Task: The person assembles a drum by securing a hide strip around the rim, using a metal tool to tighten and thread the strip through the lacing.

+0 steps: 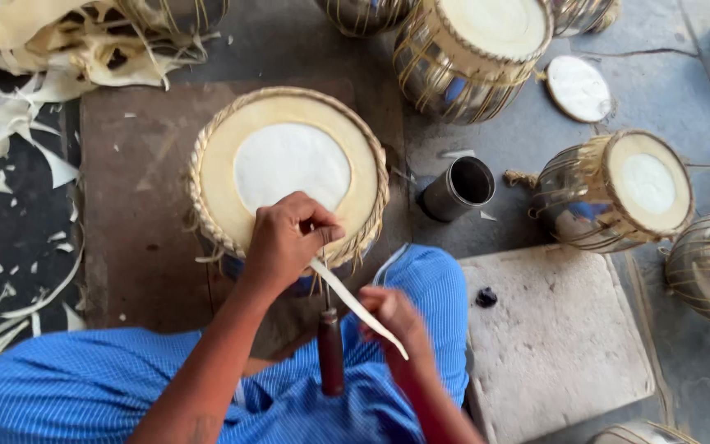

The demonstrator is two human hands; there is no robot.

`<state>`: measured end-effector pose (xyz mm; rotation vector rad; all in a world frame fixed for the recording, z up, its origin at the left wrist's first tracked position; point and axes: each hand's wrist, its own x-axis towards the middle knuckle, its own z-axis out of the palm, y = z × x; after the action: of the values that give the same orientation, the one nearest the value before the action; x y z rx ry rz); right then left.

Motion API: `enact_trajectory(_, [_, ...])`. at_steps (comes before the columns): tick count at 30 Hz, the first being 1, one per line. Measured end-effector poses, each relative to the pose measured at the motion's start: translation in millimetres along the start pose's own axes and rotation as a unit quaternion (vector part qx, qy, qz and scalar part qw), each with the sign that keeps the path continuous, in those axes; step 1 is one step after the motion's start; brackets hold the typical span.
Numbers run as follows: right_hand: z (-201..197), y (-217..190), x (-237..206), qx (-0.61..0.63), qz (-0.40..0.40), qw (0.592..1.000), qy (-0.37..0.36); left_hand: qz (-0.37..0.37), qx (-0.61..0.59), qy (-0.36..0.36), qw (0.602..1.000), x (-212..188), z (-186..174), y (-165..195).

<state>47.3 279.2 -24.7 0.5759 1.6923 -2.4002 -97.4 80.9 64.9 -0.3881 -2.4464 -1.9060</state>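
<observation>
A round drum (289, 168) with a cream skin head, a white centre and a braided rim stands on a brown mat in front of me. My left hand (288, 238) is closed on the near edge of the drum head, gripping the upper end of a pale hide strap (355, 304). My right hand (394, 316) holds the lower part of that strap, which runs slanting between the hands. A tool with a dark wooden handle (330, 349) lies upright against my blue-clad lap.
A small dark metal cup (459, 189) lies on the stone floor right of the drum. Several metal drums (614, 191) stand around the right side. A flat stone slab (556, 337) sits at my right. Hide scraps (10, 148) litter the left.
</observation>
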Motion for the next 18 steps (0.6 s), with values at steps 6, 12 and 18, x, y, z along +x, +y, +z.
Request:
enact_trajectory(6, [2,-53,47,0.088,0.005,0.983,-0.16,0.268,0.159,0.015,0.95,-14,-2,7])
enact_trajectory(12, [33,-73,24,0.012,0.05,0.99,-0.129,0.289,0.253,0.031,0.923,-33,-1,15])
enact_trajectory(18, [39,-86,6,0.074,0.006,0.988,-0.138,0.046,0.092,0.061,0.993,-64,15,23])
